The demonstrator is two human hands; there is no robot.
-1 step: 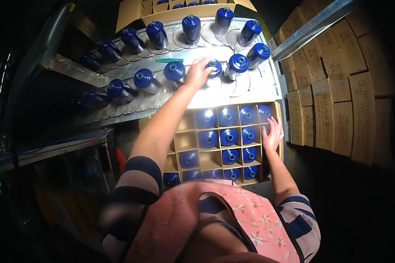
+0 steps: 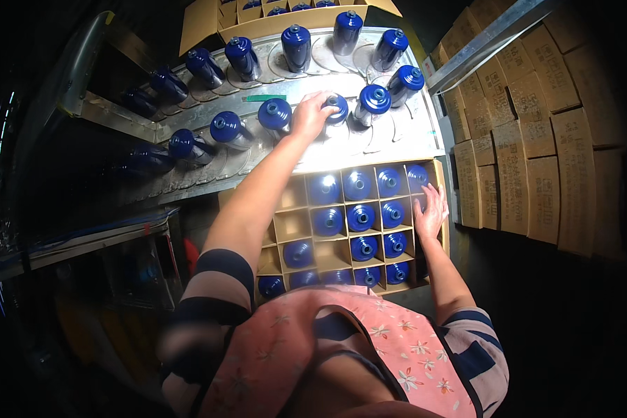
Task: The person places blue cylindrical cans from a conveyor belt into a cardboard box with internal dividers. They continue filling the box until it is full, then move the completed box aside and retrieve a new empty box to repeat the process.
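My left hand (image 2: pixel 311 117) is closed around the top of a blue bottle (image 2: pixel 337 106) that stands upright on the metal conveyor (image 2: pixel 390 143). On either side of it stand more bottles of the same kind, a blue one (image 2: pixel 275 113) to the left and another (image 2: pixel 375 99) to the right. My right hand (image 2: pixel 432 213) rests at the right rim of a divided cardboard box (image 2: pixel 290 224), fingers apart. Beside its fingertips a blue bottle (image 2: pixel 416 175) sits in the far right compartment. Several other compartments also hold blue bottles, while some at the left have none.
A farther row of blue bottles (image 2: pixel 296 49) stands along the conveyor. Behind it is another open divided carton (image 2: pixel 247 28). Stacked brown cartons (image 2: pixel 515 150) rise on the right, near a slanting metal bar (image 2: pixel 491 45). A green strip (image 2: pixel 265 98) lies between the bottle rows.
The conveyor and its bottles appear slightly farther left in view. My left hand stays on the same bottle, and my right hand stays by the box rim.
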